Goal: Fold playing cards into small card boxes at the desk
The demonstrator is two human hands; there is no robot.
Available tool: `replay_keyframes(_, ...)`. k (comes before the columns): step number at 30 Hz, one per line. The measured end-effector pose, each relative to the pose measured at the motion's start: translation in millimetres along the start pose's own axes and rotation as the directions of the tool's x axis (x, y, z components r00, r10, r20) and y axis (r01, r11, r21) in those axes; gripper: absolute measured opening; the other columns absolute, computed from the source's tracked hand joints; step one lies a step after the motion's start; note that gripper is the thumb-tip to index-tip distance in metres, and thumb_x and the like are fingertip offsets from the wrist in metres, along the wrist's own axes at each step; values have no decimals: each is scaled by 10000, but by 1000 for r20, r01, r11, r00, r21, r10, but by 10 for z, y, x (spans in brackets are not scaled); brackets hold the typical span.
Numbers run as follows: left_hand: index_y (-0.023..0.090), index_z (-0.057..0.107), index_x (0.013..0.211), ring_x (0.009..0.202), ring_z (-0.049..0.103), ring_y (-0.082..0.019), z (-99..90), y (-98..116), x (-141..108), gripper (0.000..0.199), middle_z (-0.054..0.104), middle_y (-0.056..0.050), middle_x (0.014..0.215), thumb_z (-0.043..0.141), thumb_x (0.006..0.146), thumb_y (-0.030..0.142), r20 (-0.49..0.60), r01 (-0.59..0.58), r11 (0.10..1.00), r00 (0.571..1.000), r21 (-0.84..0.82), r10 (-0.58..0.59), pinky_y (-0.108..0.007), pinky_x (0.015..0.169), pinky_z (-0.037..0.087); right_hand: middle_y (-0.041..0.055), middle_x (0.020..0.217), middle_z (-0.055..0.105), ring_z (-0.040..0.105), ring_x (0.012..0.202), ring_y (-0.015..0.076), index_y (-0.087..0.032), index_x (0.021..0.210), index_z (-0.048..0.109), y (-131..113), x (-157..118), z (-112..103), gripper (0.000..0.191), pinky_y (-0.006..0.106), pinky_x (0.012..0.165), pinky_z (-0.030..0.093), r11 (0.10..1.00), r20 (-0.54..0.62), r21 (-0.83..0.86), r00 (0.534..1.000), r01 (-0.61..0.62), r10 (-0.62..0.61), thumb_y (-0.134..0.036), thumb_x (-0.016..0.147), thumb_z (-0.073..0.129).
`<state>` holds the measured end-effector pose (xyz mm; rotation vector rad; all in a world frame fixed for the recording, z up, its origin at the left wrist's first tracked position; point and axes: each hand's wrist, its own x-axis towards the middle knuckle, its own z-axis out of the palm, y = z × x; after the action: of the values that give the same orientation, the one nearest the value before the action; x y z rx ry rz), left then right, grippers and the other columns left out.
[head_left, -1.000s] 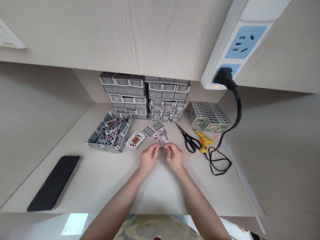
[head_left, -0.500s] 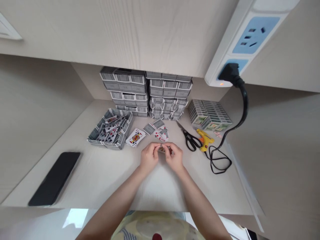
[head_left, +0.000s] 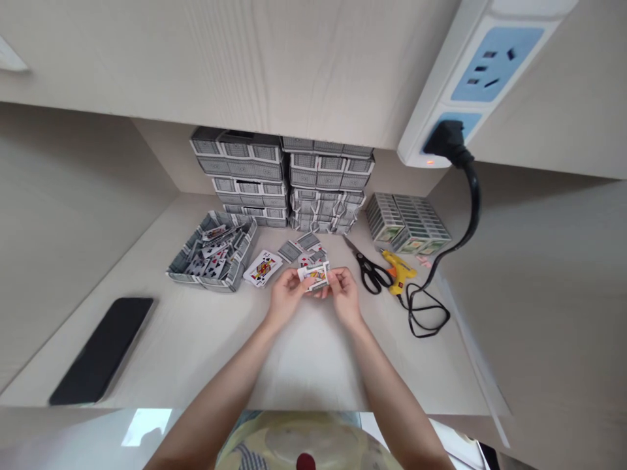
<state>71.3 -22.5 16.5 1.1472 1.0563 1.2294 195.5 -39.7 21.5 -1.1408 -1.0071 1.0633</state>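
Head view: I observe the left hand [head_left: 285, 295] clamped on a face card [head_left: 317, 277], its thumb pressed over the printed side. The right hand [head_left: 345, 294] grips the card's right end between thumb and fingers. The hands are near each other, the card spanning the gap. The card is printed side up over the middle of the desk [head_left: 313, 365], just in front of several loose cards [head_left: 290, 250]. Whether its underside touches anything I cannot tell.

Left of the hands lie a card pile [head_left: 263, 268], face up, and a grey open box [head_left: 228, 284] containing jumbled cards. Black-handled scissors [head_left: 375, 277] lie to the right, beside a yellow glue gun [head_left: 400, 271]. Grey patterned boxes [head_left: 328, 176] stand stacked behind. A black phone [head_left: 102, 352] lies at far left.
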Motion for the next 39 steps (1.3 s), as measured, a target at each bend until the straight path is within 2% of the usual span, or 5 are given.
replay_keyframes(4, 129, 548, 784, 676, 601, -143, -13, -46, 29, 327, 646, -31, 788, 698, 596, 351, -20, 79, 993, 997, -90, -81, -278, 578, 515, -71, 504, 503, 508, 403, 105, -206, 774, 431, 41, 23, -57, 226, 242, 457, 453, 998, 25, -62, 1000, 20, -19, -412, 769, 526)
replay_keyframes(11, 124, 588, 676, 545, 567, -123, -68, -131, 29, 252, 634, -13, 633, 703, 582, 328, 51, 77, 995, 995, 65, -80, -239, 488, 494, 54, 879, 663, 613, 779, 175, -197, 912, 628, 44, 65, -160, 228, 305, 685, 496, 959, 92, -248, 988, 140, -120, -331, 735, 575)
replay_keyframes(18, 125, 602, 957, 710, 614, -168, -19, -14, -5, 381, 659, -85, 879, 471, 788, 440, -38, 10, 1000, 999, 15, -10, -250, 532, 520, -35, 490, 567, 477, 344, 93, -151, 760, 568, 121, 37, -36, 276, 215, 346, 414, 993, -85, -60, 992, -101, 96, -422, 711, 594)
replay_keyframes(27, 190, 476, 1211, 810, 580, -140, -42, -27, -45, 438, 609, -63, 1048, 368, 854, 418, -61, -89, 974, 993, 208, 104, -238, 682, 475, -53, 560, 585, 546, 355, 121, -209, 996, 462, -7, -88, 140, 408, 216, 297, 435, 954, 193, 139, 952, -267, 239, -445, 698, 611)
replay_keyframes(39, 194, 482, 866, 569, 521, -104, -39, -111, -60, 138, 552, 26, 676, 382, 821, 278, -182, -112, 948, 968, 297, 171, -211, 535, 421, -77, 544, 564, 525, 337, 117, -246, 866, 391, 21, -117, 199, 322, 226, 296, 422, 962, 186, 126, 958, -244, 219, -485, 725, 554)
